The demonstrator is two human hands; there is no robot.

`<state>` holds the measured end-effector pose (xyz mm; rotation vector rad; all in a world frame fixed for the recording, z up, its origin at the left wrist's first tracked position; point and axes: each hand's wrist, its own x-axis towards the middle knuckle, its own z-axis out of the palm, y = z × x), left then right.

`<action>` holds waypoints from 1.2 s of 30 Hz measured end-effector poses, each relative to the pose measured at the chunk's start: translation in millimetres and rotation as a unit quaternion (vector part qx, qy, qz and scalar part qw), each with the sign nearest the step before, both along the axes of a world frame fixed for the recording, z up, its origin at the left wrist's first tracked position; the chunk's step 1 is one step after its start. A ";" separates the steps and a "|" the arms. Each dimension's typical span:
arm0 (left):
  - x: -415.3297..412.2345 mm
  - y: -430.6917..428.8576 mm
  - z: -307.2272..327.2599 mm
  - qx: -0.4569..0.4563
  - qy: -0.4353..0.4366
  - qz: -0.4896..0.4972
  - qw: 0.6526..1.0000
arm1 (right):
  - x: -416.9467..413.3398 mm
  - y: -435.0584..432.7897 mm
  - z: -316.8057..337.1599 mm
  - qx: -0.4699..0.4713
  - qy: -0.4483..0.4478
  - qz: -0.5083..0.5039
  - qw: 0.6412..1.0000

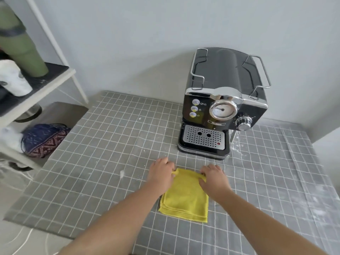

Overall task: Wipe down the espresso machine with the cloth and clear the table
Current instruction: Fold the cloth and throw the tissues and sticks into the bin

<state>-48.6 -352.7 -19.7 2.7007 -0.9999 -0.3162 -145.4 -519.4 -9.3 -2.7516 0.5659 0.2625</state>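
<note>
We are looking down at a counter (103,144) covered by a grey cloth with a white grid, filling the middle and lower part of the frame. Low in the centre, a folded yellow cloth (184,196) is lying flat on it, its layered edges showing at the near side. Our left hand (161,172) is resting on the cloth's far left corner, fingers curled and pinching that corner so it is lifting a little. Our right hand (214,178) is sitting at the far right corner, fingers bent down over the edge and pinching it too; both hands are partly closed on the cloth rather than spread flat. Just above the hands, right of centre, the espresso machine (223,107) is standing upright against the wall, black with chrome trim, showing a round gauge, three small buttons on the left of its face, a knob on the right and a perforated drip tray at its base. The cloth is lying near the machine but apart from it. White specks are dotting the counter around the machine's right side. At the upper left of the frame a white shelf (36,89) is carrying a green bottle (20,41), with a patterned pouch (44,139) on the lower level.
</note>
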 end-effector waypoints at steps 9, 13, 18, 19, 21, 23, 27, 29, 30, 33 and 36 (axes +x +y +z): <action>-7.4 32.9 37.5 -0.216 0.174 0.196 0.941 | 15.4 8.0 42.8 0.270 -0.088 -0.005 0.959; 1.7 76.8 59.3 -0.275 0.088 0.272 0.918 | 48.5 51.0 67.2 0.296 -0.157 0.048 0.941; 11.2 154.7 73.9 -0.318 0.027 0.347 0.882 | 81.1 136.3 81.4 0.366 -0.157 0.092 0.913; 12.8 171.1 74.4 -0.316 0.021 0.362 0.877 | 85.1 153.0 80.6 0.387 -0.143 0.094 0.906; 16.3 210.6 72.7 -0.295 0.004 0.389 0.873 | 94.7 190.7 75.8 0.423 -0.104 0.089 0.895; 19.9 250.1 68.8 -0.254 -0.008 0.400 0.880 | 104.0 227.6 67.4 0.460 -0.061 0.073 0.883; 37.8 315.9 55.7 -0.171 0.013 0.386 0.906 | 120.5 290.3 53.4 0.536 0.056 0.021 0.842; 54.2 335.9 47.3 -0.129 0.029 0.375 0.918 | 130.8 309.9 42.8 0.561 0.099 -0.004 0.822; 65.3 343.5 41.0 -0.113 0.035 0.368 0.922 | 137.9 317.9 35.8 0.567 0.107 -0.018 0.817; 98.2 350.8 19.5 -0.098 0.057 0.324 0.939 | 159.3 332.5 15.3 0.556 0.095 -0.076 0.822; 122.3 344.2 0.7 -0.108 0.058 0.303 0.945 | 176.0 333.3 -2.6 0.461 0.034 -0.068 0.884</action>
